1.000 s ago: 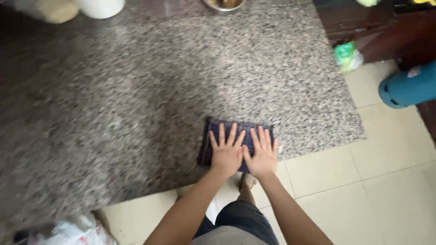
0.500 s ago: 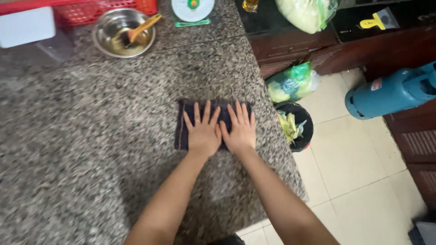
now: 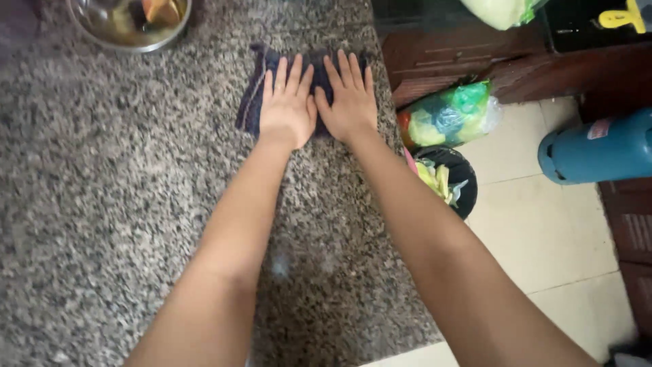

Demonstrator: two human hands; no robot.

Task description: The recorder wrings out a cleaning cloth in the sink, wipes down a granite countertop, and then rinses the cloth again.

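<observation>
Table looks like speckled polished granite, the dark cloth is matt woven fabric (kinda ribbed), the bowl shiny metal.

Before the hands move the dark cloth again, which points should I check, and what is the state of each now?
1. Left hand flat on the dark cloth: ok.
2. Right hand flat on the cloth beside it, thumbs touching: ok.
3. Cloth lies wholly on the granite counter: ok, though near its right edge.
4. Metal bowl apart from the cloth: ok, but close.
5. Cloth wet or dry: cannot tell.
6. Black bin below the counter edge, open: ok.
</observation>
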